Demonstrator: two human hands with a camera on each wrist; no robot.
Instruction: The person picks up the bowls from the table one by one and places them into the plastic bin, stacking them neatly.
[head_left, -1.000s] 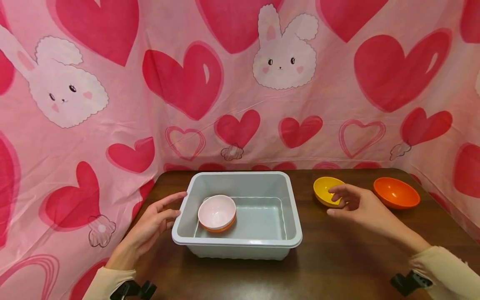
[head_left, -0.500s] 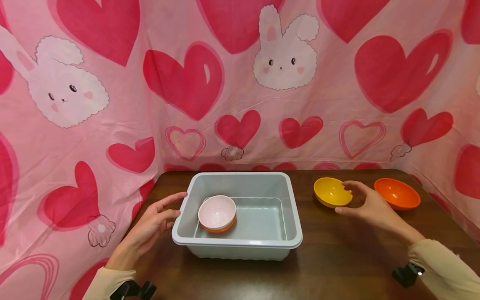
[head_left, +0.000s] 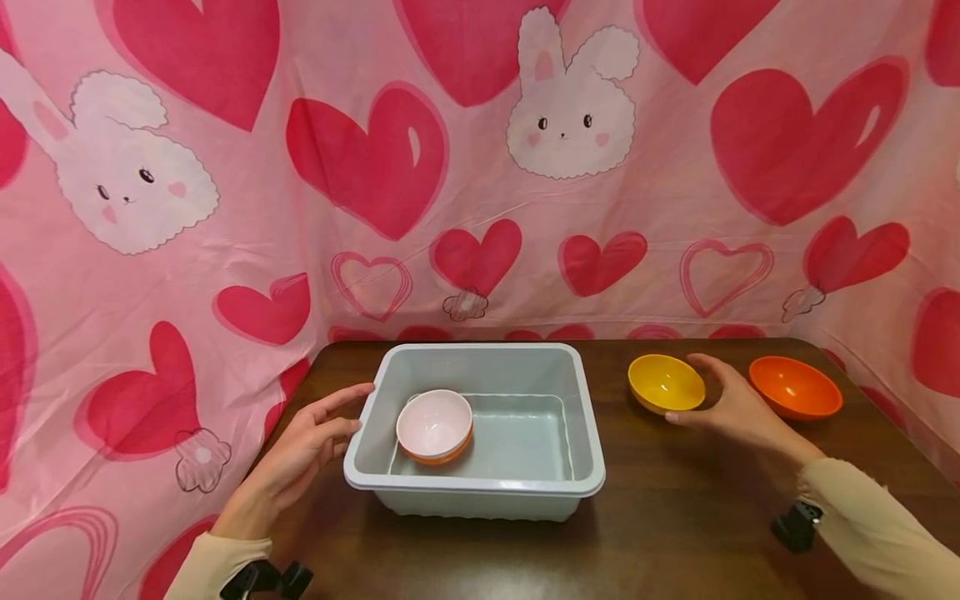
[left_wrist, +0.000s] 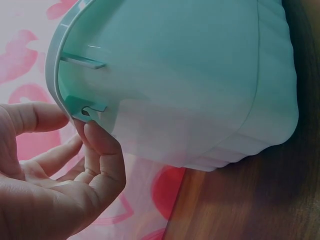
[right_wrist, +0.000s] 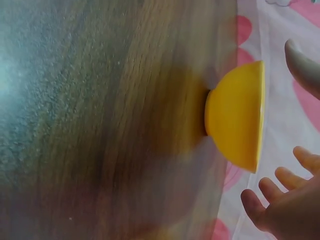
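Yellow bowl point(head_left: 665, 383) sits on the tabletop point(head_left: 675, 517), right of the grey tub point(head_left: 480, 492).
Right hand point(head_left: 731, 404) cups beside it, grip open, not clasping; left hand point(head_left: 307, 450) fingers touch the tub's rim, relaxed. Three bowls: yellow, orange point(head_left: 795, 387), one pink-lined point(head_left: 433, 425) inside the tub.

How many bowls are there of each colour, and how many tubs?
Yellow bowl: 1, on the table by the right hand
Orange bowl: 1, on the table
Pink bowl: 1, in the tub, sitting in something orange, possibly another bowl
Grey tub: 1
Total: 4 things clearly seen
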